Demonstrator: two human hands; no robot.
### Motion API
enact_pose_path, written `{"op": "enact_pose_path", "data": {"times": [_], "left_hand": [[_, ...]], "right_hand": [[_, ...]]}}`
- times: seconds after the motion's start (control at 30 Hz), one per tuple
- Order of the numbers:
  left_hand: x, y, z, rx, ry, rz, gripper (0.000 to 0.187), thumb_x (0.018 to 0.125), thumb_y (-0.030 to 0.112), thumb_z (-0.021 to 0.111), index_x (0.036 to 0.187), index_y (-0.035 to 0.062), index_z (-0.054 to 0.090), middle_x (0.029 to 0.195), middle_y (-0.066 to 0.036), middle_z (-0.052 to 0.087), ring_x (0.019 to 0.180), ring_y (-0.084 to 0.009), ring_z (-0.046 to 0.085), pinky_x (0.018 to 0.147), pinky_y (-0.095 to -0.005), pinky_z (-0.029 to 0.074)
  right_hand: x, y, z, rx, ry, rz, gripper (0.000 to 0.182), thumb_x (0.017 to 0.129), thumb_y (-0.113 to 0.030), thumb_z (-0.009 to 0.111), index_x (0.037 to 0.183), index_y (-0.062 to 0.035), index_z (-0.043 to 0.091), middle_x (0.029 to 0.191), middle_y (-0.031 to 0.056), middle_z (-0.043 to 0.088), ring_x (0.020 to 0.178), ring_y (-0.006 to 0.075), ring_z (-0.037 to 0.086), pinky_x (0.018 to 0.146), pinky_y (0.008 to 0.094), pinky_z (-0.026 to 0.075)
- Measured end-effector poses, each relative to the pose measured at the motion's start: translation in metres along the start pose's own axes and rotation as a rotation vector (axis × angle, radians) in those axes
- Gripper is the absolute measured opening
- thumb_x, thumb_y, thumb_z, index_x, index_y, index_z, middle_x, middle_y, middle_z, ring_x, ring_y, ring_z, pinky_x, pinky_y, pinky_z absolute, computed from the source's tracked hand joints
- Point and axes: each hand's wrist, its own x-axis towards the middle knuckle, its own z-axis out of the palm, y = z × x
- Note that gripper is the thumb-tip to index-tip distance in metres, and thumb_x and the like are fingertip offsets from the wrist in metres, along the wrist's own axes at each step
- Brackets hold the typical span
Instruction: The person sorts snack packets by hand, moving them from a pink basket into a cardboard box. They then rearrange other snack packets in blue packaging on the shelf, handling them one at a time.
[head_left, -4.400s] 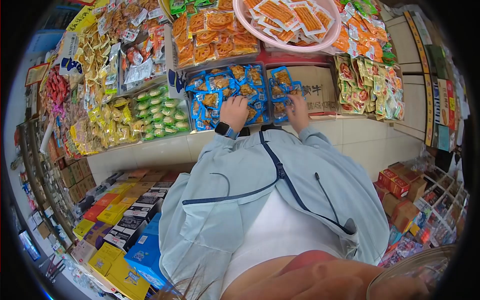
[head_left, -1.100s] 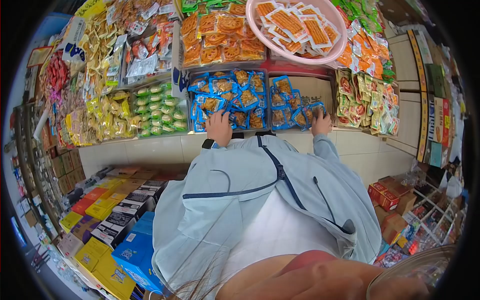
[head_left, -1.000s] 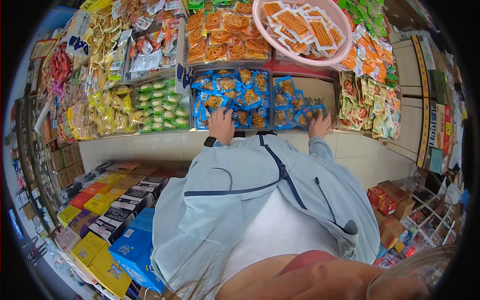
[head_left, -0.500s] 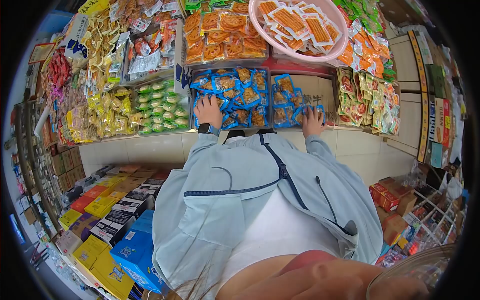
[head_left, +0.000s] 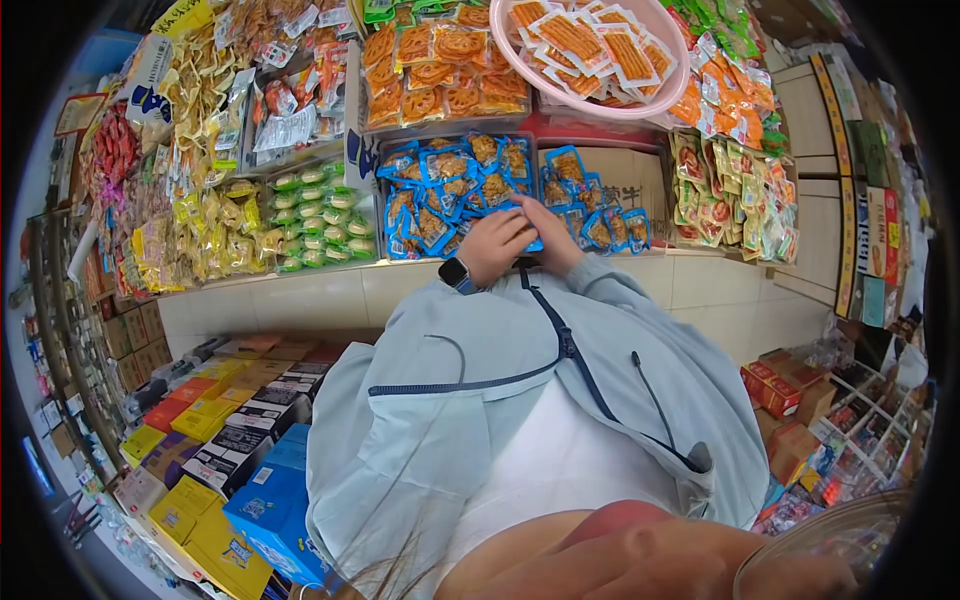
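My left hand (head_left: 492, 247), with a dark watch on the wrist, meets my right hand (head_left: 552, 232) over the front edge of the trays, close to my jacket. Both have curled fingers, and the blue edge of a snack packet (head_left: 536, 244) shows between them; most of it is hidden. Behind the left hand, a tray holds a pile of blue-edged snack packets (head_left: 440, 165) with brown food inside. To the right, a second tray has fewer blue packets (head_left: 598, 232), lying along its front and left side, with bare cardboard (head_left: 625, 170) at the back.
Green-and-white packets (head_left: 318, 215) and yellow packets (head_left: 225, 215) lie left of the trays. Behind are lotus-root slice packs (head_left: 450, 70) and a pink basin (head_left: 683, 75) of flat packets. Beige packets (head_left: 735, 200) sit at right. Stacked cartons (head_left: 240, 440) stand on my left.
My left hand has left the fuller blue tray and moved right and toward me. The right hand has come left from the second tray. They now meet around a blue packet.
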Motion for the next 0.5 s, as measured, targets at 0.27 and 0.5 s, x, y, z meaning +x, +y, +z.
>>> {"op": "enact_pose_path", "data": {"times": [0.27,0.5], "left_hand": [[-0.027,-0.008,0.003,-0.023,0.025,-0.358,0.071,0.070,0.010,0.073,0.133,0.0008,0.043,0.138,-0.019,0.044,0.125,-0.0390,0.043,0.105,-0.0477,0.035],[-0.109,-0.056,-0.002,0.439,0.217,-0.966,0.070,0.076,0.018,0.071,0.136,0.0015,0.040,0.139,-0.021,0.041,0.129,-0.0383,0.039,0.106,-0.0496,0.032]], "right_hand": [[0.022,-0.022,-0.094,-0.243,0.379,-0.425,0.056,0.089,-0.018,0.064,0.137,-0.0047,0.038,0.112,0.0111,0.059,0.096,0.0179,0.061,0.081,0.0324,0.051],[0.046,-0.054,-0.245,-0.506,0.775,-0.460,0.056,0.081,-0.019,0.074,0.127,-0.0019,0.046,0.107,0.0103,0.059,0.089,0.0174,0.059,0.076,0.0287,0.051]]}}
